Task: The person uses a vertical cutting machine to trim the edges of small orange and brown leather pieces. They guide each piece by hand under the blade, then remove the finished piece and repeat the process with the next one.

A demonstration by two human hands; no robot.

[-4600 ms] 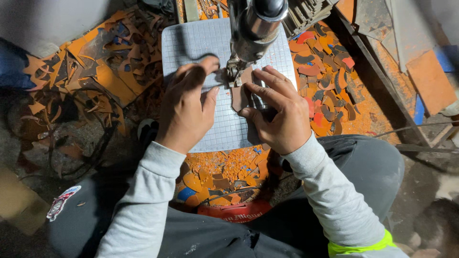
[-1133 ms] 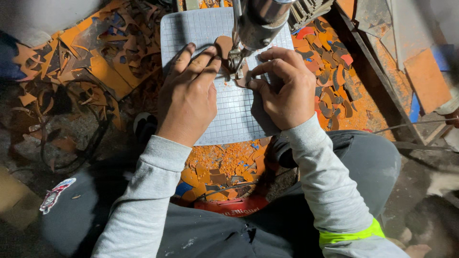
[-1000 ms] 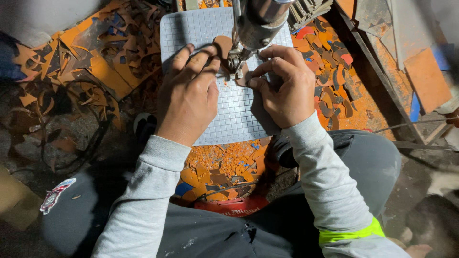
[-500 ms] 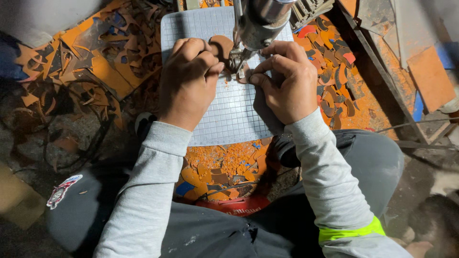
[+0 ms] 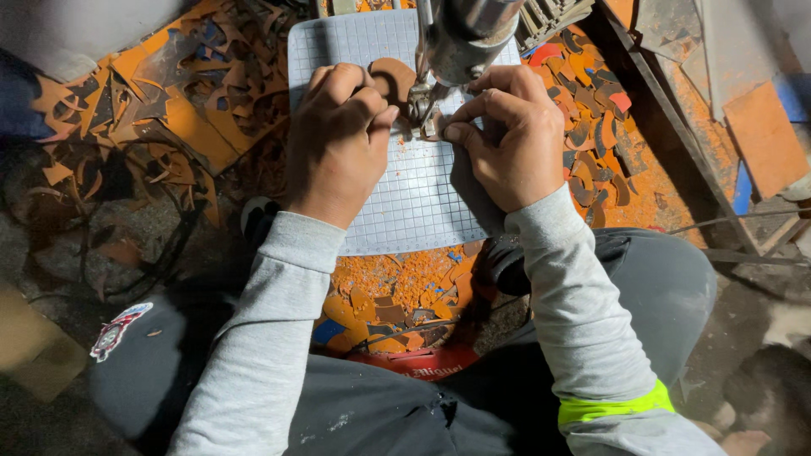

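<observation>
Right under the machine head, the brown leather piece (image 5: 394,78) lies flat on the gridded cutting mat (image 5: 414,211). Only its rounded upper part shows, bulging toward the top of the mat; the rest is tucked beneath the fingers, so which way its long axis runs cannot be told. Its lower edge sits just beside the metal foot (image 5: 422,105) of the grey machine head (image 5: 469,38).

Compared with half a second ago, the piece looks turned a touch, with more of its curved rim peeking out left of the foot. The left hand's knuckles have bunched tighter too. Over four seconds back, a straighter strip ran down between the hands; now it's that rounded lobe.

The left hand (image 5: 338,139) is curled, fingers folded over, pressing down on the leather piece from the left, thumb tip close to the foot. The right hand (image 5: 507,139) comes in from the right, thumb and forefinger pinched together just at the foot, gripping the leather's edge there. Both wrists angle inward, grey sleeves (image 5: 279,338) trailing back to the lap.

Around the mat, orange and brown offcuts (image 5: 169,93) litter the bench, with more scraps (image 5: 591,127) heaped on the right.
</observation>
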